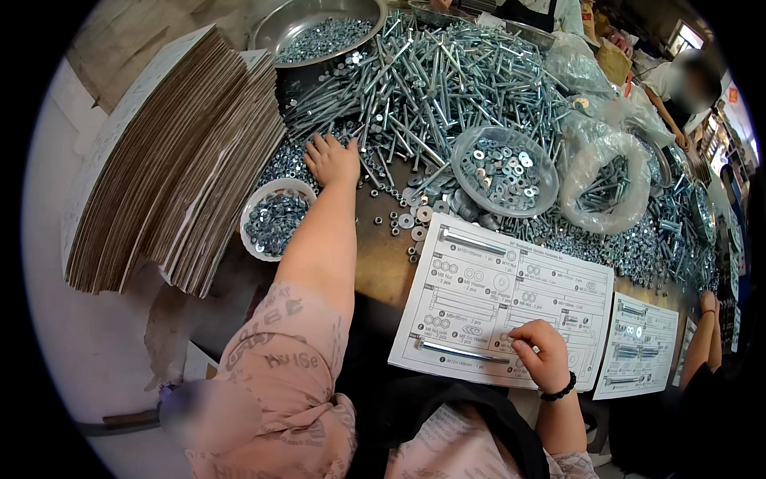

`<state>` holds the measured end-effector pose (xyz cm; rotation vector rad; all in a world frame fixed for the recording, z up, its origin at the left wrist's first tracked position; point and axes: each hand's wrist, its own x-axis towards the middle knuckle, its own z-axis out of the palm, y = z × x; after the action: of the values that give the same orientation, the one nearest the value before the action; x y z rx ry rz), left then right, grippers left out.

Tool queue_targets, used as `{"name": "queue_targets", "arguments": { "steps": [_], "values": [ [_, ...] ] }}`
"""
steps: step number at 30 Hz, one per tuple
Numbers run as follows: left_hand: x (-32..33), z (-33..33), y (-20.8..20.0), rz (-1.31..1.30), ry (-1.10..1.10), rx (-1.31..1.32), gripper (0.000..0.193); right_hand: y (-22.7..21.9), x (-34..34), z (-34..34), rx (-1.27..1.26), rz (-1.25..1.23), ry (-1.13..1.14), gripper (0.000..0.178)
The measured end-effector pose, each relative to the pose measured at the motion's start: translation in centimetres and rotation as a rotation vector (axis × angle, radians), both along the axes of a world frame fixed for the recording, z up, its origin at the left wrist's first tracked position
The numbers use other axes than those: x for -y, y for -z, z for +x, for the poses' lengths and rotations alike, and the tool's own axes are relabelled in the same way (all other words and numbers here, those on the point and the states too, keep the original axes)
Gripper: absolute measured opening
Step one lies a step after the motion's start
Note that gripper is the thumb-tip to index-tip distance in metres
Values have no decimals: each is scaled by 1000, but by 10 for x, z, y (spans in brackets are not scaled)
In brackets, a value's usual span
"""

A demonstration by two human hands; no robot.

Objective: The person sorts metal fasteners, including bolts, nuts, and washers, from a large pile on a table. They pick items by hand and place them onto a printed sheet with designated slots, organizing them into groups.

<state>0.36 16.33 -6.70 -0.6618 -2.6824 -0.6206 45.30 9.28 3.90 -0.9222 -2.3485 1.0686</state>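
I see left hand (331, 160) fingers spread in the bolt pile (431, 80) | right hand (542, 355) pinching small parts on sheet (495, 295) | risk: reach topples washer bowl (275, 217).

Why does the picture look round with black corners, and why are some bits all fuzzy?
In the head view, the fisheye lens bends the tall stack of brown cardboard sheets near the rim and leaves black corners; the heap of long silver bolts glints under bright light; a patch by the pink patterned sleeve and a face at the upper right are blurred.
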Motion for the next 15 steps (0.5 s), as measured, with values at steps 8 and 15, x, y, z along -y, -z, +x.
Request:
{"name": "queue_targets", "arguments": {
  "steps": [8,15],
  "values": [
    [7,8,-18,-155,2,40,58,-6,-15,-9,-27,48,-47,12],
    [37,39,-5,-95,208,-14,50,-15,-28,-33,-87,69,-122,11]
  ]
}}
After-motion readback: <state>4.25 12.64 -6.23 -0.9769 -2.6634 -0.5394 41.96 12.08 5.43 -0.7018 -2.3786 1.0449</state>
